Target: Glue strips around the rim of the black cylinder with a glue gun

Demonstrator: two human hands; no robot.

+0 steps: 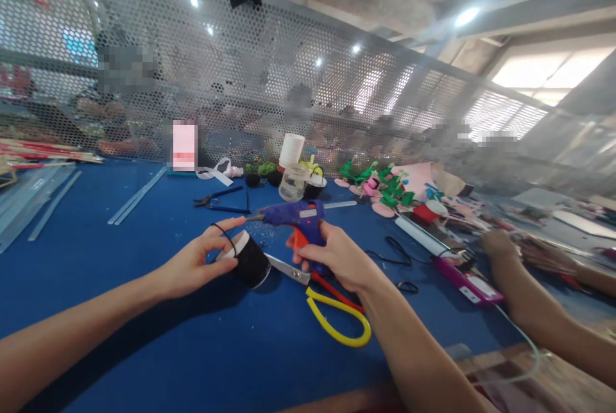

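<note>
right fingers (315,252) (bent, snug) around glue gun (285,213)

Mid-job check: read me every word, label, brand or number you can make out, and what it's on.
No text is legible.
Pale label on the blue glue gun: too small to read.
Red marks on the upright pink panel: too blurred.
Purple power strip: any markings are too blurred.
</note>
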